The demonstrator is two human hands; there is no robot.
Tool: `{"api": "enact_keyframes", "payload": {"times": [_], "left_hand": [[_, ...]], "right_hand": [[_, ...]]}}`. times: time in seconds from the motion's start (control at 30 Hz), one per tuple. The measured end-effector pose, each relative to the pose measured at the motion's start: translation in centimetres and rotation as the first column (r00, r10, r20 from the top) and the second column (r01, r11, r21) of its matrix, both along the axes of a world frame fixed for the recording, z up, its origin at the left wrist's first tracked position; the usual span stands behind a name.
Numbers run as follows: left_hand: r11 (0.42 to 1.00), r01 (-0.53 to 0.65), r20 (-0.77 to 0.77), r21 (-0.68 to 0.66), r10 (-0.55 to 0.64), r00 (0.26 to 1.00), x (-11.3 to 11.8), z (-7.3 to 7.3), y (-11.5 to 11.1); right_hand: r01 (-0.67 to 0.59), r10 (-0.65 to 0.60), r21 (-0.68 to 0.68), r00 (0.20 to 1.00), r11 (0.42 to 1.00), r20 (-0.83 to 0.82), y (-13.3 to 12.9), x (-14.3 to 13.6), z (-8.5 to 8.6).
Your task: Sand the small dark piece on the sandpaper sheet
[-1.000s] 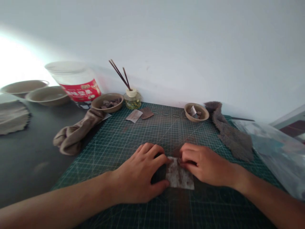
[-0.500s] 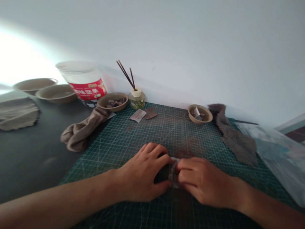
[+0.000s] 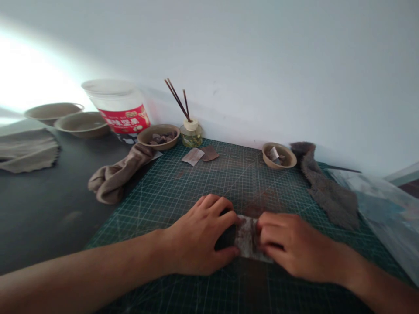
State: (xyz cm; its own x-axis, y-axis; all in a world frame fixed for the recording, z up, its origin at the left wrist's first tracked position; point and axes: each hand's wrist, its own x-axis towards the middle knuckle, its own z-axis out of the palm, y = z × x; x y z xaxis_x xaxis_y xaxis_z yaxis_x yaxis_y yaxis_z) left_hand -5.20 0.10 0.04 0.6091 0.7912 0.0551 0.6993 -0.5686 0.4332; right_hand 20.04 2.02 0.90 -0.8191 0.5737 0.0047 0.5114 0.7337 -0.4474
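A small greyish, stained sheet (image 3: 246,237) lies on the green cutting mat (image 3: 157,196) between my hands. My left hand (image 3: 204,235) rests on the mat with its fingers apart, and its thumb and index fingertips touch the sheet's left edge. At the right part of the sheet, my right hand (image 3: 288,242) has its fingers curled together and pressed down. What those fingers hold, if anything, is hidden beneath them. Reddish-brown stains mark the mat around the sheet.
Farther back lie a pale patch (image 3: 193,156) and a brown patch (image 3: 210,153). Bowls (image 3: 159,146) (image 3: 279,163), a reed diffuser (image 3: 191,134) and a plastic tub (image 3: 122,113) stand near the wall. Brown cloth (image 3: 113,181) lies left, grey fabric (image 3: 337,200) right.
My right hand has moved right, away from my left hand, and more of the sheet shows between them. My left hand stays at its left edge. The view has shifted slightly.
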Motion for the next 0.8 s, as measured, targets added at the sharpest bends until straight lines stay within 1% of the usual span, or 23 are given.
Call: {"api": "enact_keyframes", "payload": {"times": [0.03,0.07,0.1,0.17,0.2,0.23,0.3,0.33,0.37,0.4,0.47,0.5,0.53,0.57,0.6,0.63,0.67,0.7,0.77,0.8], "left_hand": [[1.000,0.001,-0.003,0.000,-0.001,1.000,0.00,-0.02,-0.01],[1.000,0.003,-0.006,0.000,-0.003,1.000,0.00,-0.04,-0.02],[1.000,0.004,-0.008,0.000,-0.004,1.000,0.00,-0.05,-0.02],[1.000,0.005,-0.005,0.003,-0.005,1.000,0.00,-0.05,-0.03],[1.000,0.005,-0.002,0.003,-0.005,1.000,0.00,-0.05,-0.03],[1.000,0.004,0.001,0.003,-0.004,1.000,-0.01,-0.04,-0.03],[1.000,0.004,0.000,0.001,-0.004,1.000,-0.01,-0.04,-0.02],[1.000,0.005,-0.004,-0.001,-0.005,1.000,-0.01,-0.06,-0.02],[1.000,0.005,-0.007,-0.002,-0.005,1.000,-0.01,-0.08,-0.01],[1.000,0.006,-0.008,-0.001,-0.006,1.000,0.00,-0.10,0.00],[1.000,0.008,-0.002,0.001,-0.008,1.000,0.01,-0.16,0.02],[1.000,0.006,0.002,0.003,-0.006,1.000,0.02,-0.18,0.02],[1.000,0.003,0.004,0.006,-0.003,1.000,0.02,-0.19,0.02],[1.000,-0.001,0.004,0.007,0.001,1.000,0.03,-0.20,0.01],[1.000,-0.004,0.001,0.007,0.004,1.000,0.03,-0.20,-0.01],[1.000,-0.006,-0.003,0.006,0.006,1.000,0.02,-0.19,-0.04],[1.000,-0.006,-0.007,0.006,0.006,1.000,0.02,-0.17,-0.06],[1.000,-0.005,-0.009,0.006,0.005,1.000,0.02,-0.15,-0.08],[1.000,-0.002,-0.007,0.007,0.002,1.000,0.01,-0.10,-0.11],[1.000,-0.002,-0.003,0.007,0.002,1.000,0.01,-0.07,-0.11]], "right_hand": [[-0.039,0.039,0.003,0.999,0.999,-0.015,-0.08,-0.19,-0.14],[-0.047,0.048,0.024,0.998,0.999,-0.032,-0.11,-0.38,-0.25],[-0.018,0.020,0.055,0.999,0.998,-0.050,-0.07,-0.55,-0.31],[0.090,-0.084,0.091,0.995,0.992,-0.061,0.17,-0.69,-0.24],[0.120,-0.116,0.077,0.992,0.990,-0.052,0.28,-0.68,-0.14],[0.122,-0.120,0.045,0.992,0.992,-0.040,0.33,-0.64,-0.03],[0.038,-0.038,-0.020,0.999,0.999,-0.026,0.25,-0.57,0.07],[-0.011,0.010,-0.026,1.000,1.000,-0.026,0.19,-0.55,0.06],[-0.028,0.027,-0.009,0.999,1.000,-0.031,0.17,-0.53,0.02],[-0.007,0.008,0.018,0.999,1.000,-0.040,0.23,-0.50,-0.01],[0.093,-0.091,0.049,0.995,0.994,-0.049,0.53,-0.34,0.09],[0.127,-0.125,0.035,0.991,0.991,-0.037,0.69,-0.24,0.21],[0.128,-0.128,0.006,0.992,0.992,-0.019,0.76,-0.14,0.35],[0.088,-0.088,-0.030,0.996,0.996,0.000,0.74,-0.08,0.47],[0.021,-0.020,-0.059,1.000,0.998,0.014,0.63,-0.07,0.56],[-0.046,0.048,-0.068,0.999,0.997,0.019,0.48,-0.11,0.58],[-0.087,0.088,-0.054,0.996,0.995,0.015,0.36,-0.17,0.56],[-0.083,0.083,-0.025,0.997,0.996,0.001,0.31,-0.24,0.53],[0.029,-0.028,0.019,0.999,0.999,-0.026,0.50,-0.25,0.56],[0.085,-0.084,0.013,0.996,0.996,-0.025,0.67,-0.20,0.65]]}}
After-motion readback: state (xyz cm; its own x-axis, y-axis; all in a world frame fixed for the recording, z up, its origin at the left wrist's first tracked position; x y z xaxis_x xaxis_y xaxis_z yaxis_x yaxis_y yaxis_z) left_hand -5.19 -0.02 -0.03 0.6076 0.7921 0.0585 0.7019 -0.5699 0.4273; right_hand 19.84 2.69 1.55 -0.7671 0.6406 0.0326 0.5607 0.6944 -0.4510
